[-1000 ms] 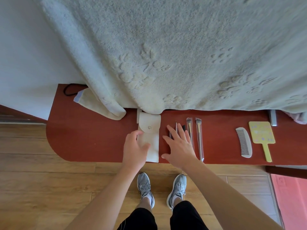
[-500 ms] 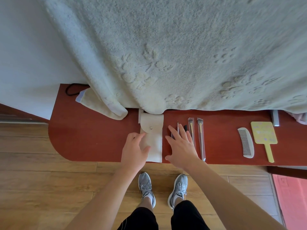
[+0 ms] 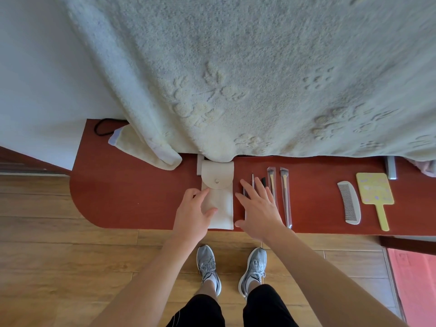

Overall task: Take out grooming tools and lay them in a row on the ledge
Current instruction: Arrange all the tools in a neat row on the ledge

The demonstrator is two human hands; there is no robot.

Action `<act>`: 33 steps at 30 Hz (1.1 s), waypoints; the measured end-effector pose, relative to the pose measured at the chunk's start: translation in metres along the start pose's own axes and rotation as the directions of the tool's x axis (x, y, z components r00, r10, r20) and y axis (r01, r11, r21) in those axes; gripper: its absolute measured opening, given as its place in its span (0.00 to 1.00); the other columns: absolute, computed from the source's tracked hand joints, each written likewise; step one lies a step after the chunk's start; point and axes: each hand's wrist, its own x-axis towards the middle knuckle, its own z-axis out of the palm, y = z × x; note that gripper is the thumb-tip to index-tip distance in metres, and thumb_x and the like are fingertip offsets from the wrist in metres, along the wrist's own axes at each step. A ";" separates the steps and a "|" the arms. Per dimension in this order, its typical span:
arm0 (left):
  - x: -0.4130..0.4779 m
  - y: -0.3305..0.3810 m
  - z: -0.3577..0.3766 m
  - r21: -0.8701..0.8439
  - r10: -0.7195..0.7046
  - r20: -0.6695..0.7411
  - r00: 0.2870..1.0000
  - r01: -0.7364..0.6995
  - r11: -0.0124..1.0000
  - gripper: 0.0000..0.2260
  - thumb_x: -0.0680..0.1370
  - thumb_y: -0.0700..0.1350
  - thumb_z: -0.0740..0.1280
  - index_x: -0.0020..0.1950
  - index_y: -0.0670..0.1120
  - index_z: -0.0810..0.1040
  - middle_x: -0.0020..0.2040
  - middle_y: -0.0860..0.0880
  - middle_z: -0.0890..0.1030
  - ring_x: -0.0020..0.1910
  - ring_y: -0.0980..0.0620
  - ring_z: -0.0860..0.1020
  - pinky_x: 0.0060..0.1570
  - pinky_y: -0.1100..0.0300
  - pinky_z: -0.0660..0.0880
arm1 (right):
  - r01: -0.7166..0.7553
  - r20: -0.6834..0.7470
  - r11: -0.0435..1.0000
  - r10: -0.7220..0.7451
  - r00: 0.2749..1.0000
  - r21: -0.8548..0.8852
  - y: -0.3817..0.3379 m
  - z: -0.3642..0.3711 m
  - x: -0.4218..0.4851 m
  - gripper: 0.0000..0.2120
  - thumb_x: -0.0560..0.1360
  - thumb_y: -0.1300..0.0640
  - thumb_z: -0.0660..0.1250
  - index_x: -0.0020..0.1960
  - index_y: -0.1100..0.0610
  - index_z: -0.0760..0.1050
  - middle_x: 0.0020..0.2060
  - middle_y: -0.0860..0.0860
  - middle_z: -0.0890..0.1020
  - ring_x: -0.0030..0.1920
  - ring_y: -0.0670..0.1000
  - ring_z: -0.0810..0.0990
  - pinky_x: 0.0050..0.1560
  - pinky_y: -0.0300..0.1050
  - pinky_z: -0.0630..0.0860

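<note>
— What's at the far left?

— A plain white surface [image 3: 35, 86], wall or bed side, I can't tell. Below it, wooden floorboards [image 3: 59, 256]. The red-brown ledge [image 3: 132, 199] begins there with a rounded corner; a black cord loop [image 3: 102, 127] lies at its back edge, beside a folded cream cloth [image 3: 139, 147].

— And above?

— A pale fleecy blanket [image 3: 236, 67] with embossed paw prints hangs down over the back of the ledge.

— Where's the pouch?

— The cream pouch [image 3: 220, 197] lies flat mid-ledge, flap snapped shut, its top just under the blanket's hem. The left hand [image 3: 192, 215] rests on its left side, fingers loosely extended, thumb laid on the fabric, pinching nothing.

— The right hand?

— The right hand [image 3: 259, 208] is just beside the pouch, fingers spread flat over the thin metal tools [image 3: 252, 178] on the ledge. A black tool [image 3: 263, 181] pokes out past the fingertips.

— Further right?

— Two brushes in clear sleeves [image 3: 284, 197] lie side by side, lengthways across the ledge. Well apart from them, a white comb [image 3: 349, 202], then a yellow hand mirror [image 3: 375, 188]. On the floor, grey sneakers [image 3: 208, 265], and a pink mat [image 3: 415, 279] at the right edge.
</note>
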 end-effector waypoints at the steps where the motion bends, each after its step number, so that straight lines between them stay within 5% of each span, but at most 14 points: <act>1: 0.000 0.000 0.000 0.000 0.000 -0.002 1.000 0.000 1.000 0.26 0.75 0.50 0.74 0.72 0.48 0.73 0.60 0.51 0.72 0.49 0.57 0.73 0.48 0.64 0.73 | -0.001 0.000 1.000 0.001 1.000 -0.002 0.000 0.000 0.000 0.37 0.73 0.40 0.68 0.77 0.47 0.58 0.79 0.48 0.46 0.78 0.57 0.36 0.76 0.59 0.42; 9: 0.000 0.001 0.001 0.001 -0.010 -0.003 1.000 0.010 1.000 0.26 0.75 0.50 0.74 0.72 0.48 0.73 0.61 0.51 0.72 0.49 0.58 0.72 0.49 0.65 0.71 | -0.026 -0.067 0.994 0.033 0.997 0.104 0.009 -0.019 -0.012 0.40 0.72 0.41 0.69 0.79 0.49 0.55 0.79 0.47 0.47 0.78 0.53 0.39 0.76 0.54 0.42; 14: 0.000 0.002 0.002 0.023 -0.025 0.004 1.000 0.025 0.999 0.26 0.75 0.50 0.72 0.72 0.49 0.72 0.63 0.51 0.72 0.53 0.55 0.75 0.51 0.64 0.73 | -0.166 -0.061 0.969 0.180 0.982 0.183 0.052 -0.037 -0.026 0.45 0.70 0.45 0.72 0.79 0.50 0.51 0.79 0.48 0.51 0.78 0.52 0.48 0.76 0.53 0.52; 23: 0.000 0.012 0.005 0.039 -0.048 -0.001 0.999 0.048 0.998 0.26 0.76 0.51 0.72 0.73 0.50 0.71 0.63 0.51 0.72 0.50 0.55 0.76 0.49 0.66 0.72 | -0.259 0.038 0.954 0.257 0.966 0.152 0.094 -0.037 -0.044 0.41 0.72 0.51 0.72 0.78 0.55 0.53 0.76 0.53 0.58 0.76 0.55 0.58 0.73 0.52 0.63; 33: -0.001 0.016 0.007 0.059 -0.057 -0.010 0.998 0.058 0.997 0.26 0.76 0.51 0.73 0.72 0.49 0.71 0.61 0.50 0.72 0.50 0.53 0.76 0.50 0.64 0.73 | -0.263 0.046 0.963 0.261 0.964 0.057 0.109 -0.027 -0.048 0.41 0.72 0.54 0.73 0.78 0.55 0.56 0.76 0.49 0.58 0.75 0.52 0.57 0.70 0.50 0.66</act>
